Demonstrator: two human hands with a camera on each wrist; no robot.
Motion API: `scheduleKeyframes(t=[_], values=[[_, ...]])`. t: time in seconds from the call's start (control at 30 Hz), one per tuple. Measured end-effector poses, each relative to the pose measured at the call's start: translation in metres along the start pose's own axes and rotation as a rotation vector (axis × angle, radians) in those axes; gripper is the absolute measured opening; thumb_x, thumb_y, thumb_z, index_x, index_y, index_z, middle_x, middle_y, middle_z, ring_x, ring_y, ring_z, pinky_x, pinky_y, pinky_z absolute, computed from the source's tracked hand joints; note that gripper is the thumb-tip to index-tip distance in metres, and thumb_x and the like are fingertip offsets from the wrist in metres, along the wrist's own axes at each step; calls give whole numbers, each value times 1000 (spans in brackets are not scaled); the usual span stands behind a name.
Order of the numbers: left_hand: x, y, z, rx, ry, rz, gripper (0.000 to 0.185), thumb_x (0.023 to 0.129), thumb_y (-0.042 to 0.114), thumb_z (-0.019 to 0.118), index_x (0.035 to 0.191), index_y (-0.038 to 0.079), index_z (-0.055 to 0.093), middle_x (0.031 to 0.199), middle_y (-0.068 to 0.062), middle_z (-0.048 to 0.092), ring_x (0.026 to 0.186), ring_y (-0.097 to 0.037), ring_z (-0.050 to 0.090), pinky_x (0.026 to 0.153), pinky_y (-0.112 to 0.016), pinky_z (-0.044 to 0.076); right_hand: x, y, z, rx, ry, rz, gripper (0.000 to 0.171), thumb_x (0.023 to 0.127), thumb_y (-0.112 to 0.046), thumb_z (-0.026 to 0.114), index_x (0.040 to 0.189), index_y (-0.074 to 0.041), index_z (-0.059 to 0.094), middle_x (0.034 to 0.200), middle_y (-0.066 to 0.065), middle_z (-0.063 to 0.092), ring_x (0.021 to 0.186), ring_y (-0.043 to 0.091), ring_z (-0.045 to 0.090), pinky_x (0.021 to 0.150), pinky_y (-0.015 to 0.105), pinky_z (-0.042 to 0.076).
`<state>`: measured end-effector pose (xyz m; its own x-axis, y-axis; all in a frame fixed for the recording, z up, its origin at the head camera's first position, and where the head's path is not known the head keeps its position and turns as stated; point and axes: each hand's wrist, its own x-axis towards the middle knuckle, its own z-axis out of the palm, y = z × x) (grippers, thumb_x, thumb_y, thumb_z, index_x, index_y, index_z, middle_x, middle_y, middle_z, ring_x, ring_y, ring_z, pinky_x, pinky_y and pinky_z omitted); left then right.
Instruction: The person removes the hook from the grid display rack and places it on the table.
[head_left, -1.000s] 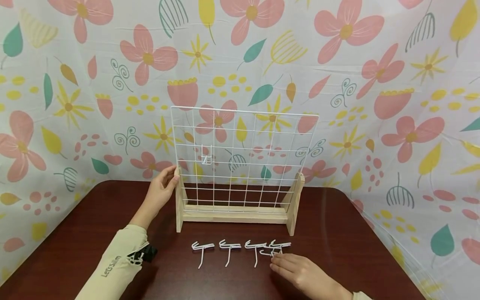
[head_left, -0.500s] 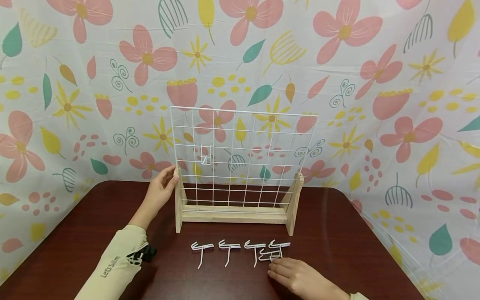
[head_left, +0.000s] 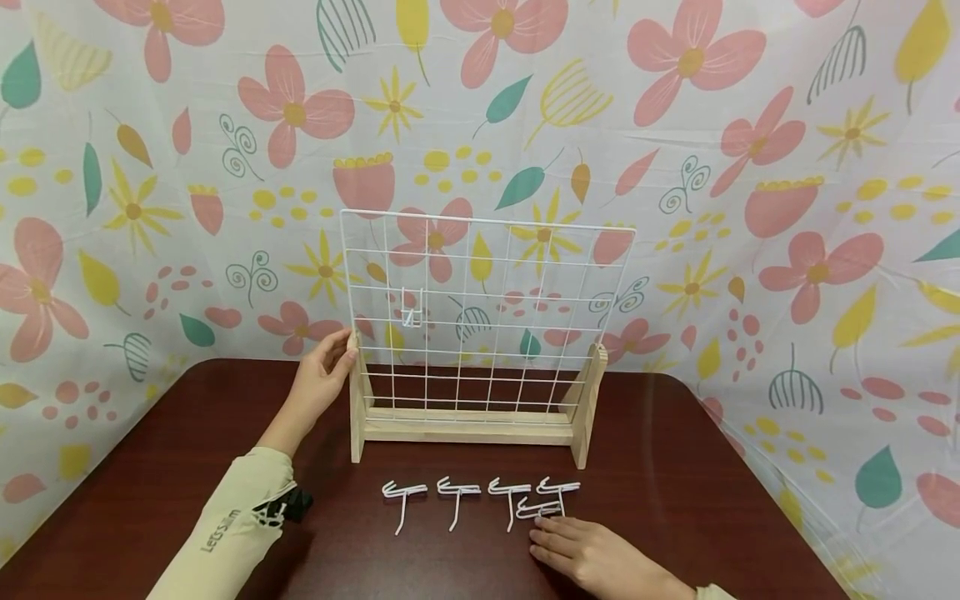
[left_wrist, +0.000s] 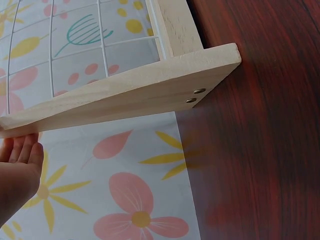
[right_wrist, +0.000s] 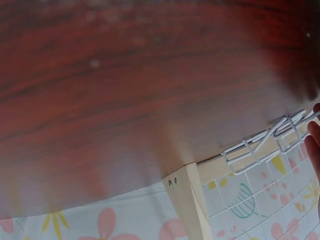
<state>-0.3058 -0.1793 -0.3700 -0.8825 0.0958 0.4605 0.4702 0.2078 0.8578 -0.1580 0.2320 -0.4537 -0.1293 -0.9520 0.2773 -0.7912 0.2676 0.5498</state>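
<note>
- Left hand (head_left: 324, 379), fingers relaxed, rests against the wooden stand (head_left: 358, 408) of the wire grid (head_left: 487, 308).
- Right hand (head_left: 592, 554) lies flat on the tabletop (head_left: 712, 483), fingertips touching the nearest white hook (head_left: 540, 508).
- Three more hooks (head_left: 450, 496) lie in a row beside it, and one hook (head_left: 411, 310) hangs on the grid.

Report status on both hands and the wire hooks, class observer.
Left hand steadying the wire grid rack at its wooden left upright. Right hand fingertips on the nearest white hook, not yet lifted. One hook hangs on the grid. Nothing in the way.
</note>
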Motion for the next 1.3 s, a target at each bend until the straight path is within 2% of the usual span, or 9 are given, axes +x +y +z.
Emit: scheduleKeyframes(t=[0.13, 0.33, 0.5, 0.67, 0.83, 1.1, 1.3], values=[[1, 1, 0, -1, 6, 7, 44, 100, 10, 51, 140, -7, 41, 132, -29, 51, 119, -33, 49, 86, -8, 44, 0, -1, 1, 18, -10, 3, 41, 97, -44, 48, 112, -12, 70, 115, 3, 67, 112, 18, 61, 98, 27, 39], [1, 1, -1, 4, 11, 17, 43, 100, 8, 51, 139, -8, 41, 132, -30, 50, 119, -34, 49, 85, -6, 43, 2, -1, 2, 12, 4, -23, 39, 99, -40, 47, 113, -11, 69, 115, 4, 67, 111, 18, 61, 97, 28, 41], [1, 1, -1, 7, 13, 2, 43, 100, 8, 52, 139, -7, 42, 130, -29, 52, 115, -27, 51, 84, -7, 44, 6, 0, -1, 25, 17, -28, 35, 102, -31, 44, 116, -10, 68, 118, 6, 66, 113, 19, 60, 100, 30, 41], [0, 1, -1, 20, 7, -17, 45, 101, 12, 52, 140, -6, 41, 131, -27, 52, 115, -25, 51, 85, -8, 44, 14, 0, -8, 78, 32, 82, 37, 105, -25, 36, 119, -10, 68, 122, 5, 65, 117, 20, 58, 101, 33, 43], [-1, 0, 0, 18, 7, -8, 44, 100, 12, 52, 140, -6, 41, 131, -27, 52, 117, -28, 51, 85, -8, 44, 23, 3, -15, 121, 56, 200, 38, 104, -30, 41, 126, -9, 63, 128, 7, 61, 121, 23, 55, 102, 37, 41], [-1, 0, 0, 29, 11, 13, 44, 100, 10, 51, 139, -8, 42, 129, -29, 52, 114, -26, 52, 84, -6, 43, 40, 10, -20, 62, 40, 251, 48, 104, -37, 38, 139, -6, 51, 148, 9, 42, 132, 26, 45, 109, 41, 33], [0, 2, 1, 28, 4, -1, 44, 101, 11, 51, 140, -7, 41, 131, -29, 52, 117, -32, 51, 84, -6, 43, 53, 17, -22, 76, 52, 292, 49, 103, -37, 41, 141, -7, 48, 152, 10, 36, 138, 27, 36, 110, 45, 31]])
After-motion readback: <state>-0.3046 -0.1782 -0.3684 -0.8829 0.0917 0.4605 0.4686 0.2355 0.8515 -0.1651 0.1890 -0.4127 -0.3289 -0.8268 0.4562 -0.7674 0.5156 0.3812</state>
